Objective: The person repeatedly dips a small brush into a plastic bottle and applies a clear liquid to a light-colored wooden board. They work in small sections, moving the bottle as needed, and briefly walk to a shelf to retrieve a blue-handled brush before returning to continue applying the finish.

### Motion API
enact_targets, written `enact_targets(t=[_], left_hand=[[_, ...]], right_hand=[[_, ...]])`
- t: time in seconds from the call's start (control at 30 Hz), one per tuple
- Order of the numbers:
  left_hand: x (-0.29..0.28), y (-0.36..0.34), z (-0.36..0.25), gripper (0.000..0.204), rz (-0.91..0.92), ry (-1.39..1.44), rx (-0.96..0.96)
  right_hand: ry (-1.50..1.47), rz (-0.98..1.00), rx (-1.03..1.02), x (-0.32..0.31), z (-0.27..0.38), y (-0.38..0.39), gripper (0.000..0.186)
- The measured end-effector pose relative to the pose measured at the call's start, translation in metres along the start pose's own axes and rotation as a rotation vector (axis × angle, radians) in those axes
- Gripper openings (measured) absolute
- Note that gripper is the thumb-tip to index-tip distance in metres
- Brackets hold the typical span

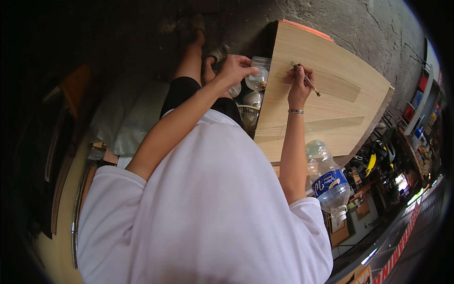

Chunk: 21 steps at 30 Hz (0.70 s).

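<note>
My left hand [234, 71] reaches to the near-left side of a pale wooden board, its thumb and fingers closed on the edge of a clear plastic container [257, 81]. Something small and brownish shows inside that container. Over the wooden board [326, 57] is my right hand [300, 78], gripping a slim brush [309, 84] that lies slantwise across the fingers. Darker strips [338, 86] run along the board's pale surface. Whether the brush touches the wood I cannot tell.
Beside the board's left edge stand a white cup [254, 98] and a ribbed basket [248, 116]. A large clear bottle with a blue label [329, 182] is by my right forearm. Cluttered shelves [416, 128] line the far right. Grey sheeting [130, 113] lies at left.
</note>
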<state>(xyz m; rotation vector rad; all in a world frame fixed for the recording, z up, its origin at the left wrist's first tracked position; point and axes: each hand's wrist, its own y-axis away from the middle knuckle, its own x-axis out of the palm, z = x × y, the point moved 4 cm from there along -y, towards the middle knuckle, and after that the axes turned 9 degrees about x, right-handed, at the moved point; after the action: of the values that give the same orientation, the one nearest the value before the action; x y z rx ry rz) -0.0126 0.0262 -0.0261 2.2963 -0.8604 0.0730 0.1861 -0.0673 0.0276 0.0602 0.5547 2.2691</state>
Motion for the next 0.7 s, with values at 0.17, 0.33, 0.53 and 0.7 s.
enact_targets(t=[0.17,0.33,0.53,0.7], left_hand=[[-0.02,0.002,0.016,0.023,0.018,0.11,-0.107],[-0.001,0.001,-0.006,0.022,-0.026,0.129,0.016],[0.023,-0.004,-0.01,0.023,-0.214,-0.12,0.012],[0.035,-0.006,0.008,0.03,-0.19,-0.156,-0.005]], right_hand=[[-0.056,-0.011,0.027,-0.002,-0.014,0.0,0.013],[-0.055,0.013,0.038,-0.002,-0.011,-0.001,0.011],[0.153,0.095,0.003,0.009,0.001,0.002,0.01],[0.503,0.117,-0.117,0.022,0.014,0.006,0.01]])
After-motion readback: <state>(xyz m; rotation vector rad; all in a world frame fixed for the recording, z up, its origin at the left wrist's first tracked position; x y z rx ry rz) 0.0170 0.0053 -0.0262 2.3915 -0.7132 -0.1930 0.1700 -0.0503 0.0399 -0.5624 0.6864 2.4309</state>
